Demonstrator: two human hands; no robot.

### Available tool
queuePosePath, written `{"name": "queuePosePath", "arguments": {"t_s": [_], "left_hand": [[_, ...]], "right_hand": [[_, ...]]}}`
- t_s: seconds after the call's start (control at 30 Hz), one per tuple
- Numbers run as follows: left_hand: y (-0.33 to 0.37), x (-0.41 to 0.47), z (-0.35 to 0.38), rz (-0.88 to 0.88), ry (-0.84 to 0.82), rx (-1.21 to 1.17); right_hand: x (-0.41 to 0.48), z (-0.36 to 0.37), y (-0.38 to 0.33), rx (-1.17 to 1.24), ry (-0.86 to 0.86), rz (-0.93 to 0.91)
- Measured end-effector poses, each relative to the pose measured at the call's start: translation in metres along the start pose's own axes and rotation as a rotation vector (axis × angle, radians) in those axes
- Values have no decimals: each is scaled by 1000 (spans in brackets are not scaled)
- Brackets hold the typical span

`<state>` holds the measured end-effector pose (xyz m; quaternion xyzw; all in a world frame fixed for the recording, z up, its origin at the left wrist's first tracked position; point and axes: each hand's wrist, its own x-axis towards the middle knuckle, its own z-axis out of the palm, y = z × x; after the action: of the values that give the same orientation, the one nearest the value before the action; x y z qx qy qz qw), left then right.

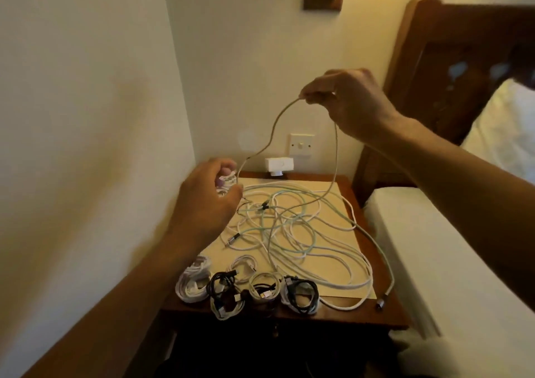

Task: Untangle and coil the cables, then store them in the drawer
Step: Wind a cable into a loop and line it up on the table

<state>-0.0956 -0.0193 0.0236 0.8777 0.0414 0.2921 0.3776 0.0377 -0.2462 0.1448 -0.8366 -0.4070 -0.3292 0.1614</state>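
The fingertips of the left hand (202, 204) were blurred; they were curled beside the lower end of the beige cable (276, 117), but whether anything was gripped could not be told; the cable was pinched high by the right hand (356, 105) and trailed down into the tangle (289, 227) spread on a cream mat (341, 201); coiled bundles (249, 291) were lined along the near edge of the wooden table (385, 317), whose front was lost in shadow; a bed (434, 262) was cut off at the right.

On my feed the body is two arms only. The left hand (207, 204) and left forearm (150, 273) are bare up to the frame edge; the right hand (351, 102) and right forearm (463, 183) likewise, knuckles and wrist bone standing out.
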Motion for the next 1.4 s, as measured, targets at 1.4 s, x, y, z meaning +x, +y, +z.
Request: {"name": "queuePosePath", "arguments": {"t_s": [1.4], "left_hand": [[113, 2, -113, 361, -298, 305]], "right_hand": [[-123, -160, -48, 353, -380, 421]]}}
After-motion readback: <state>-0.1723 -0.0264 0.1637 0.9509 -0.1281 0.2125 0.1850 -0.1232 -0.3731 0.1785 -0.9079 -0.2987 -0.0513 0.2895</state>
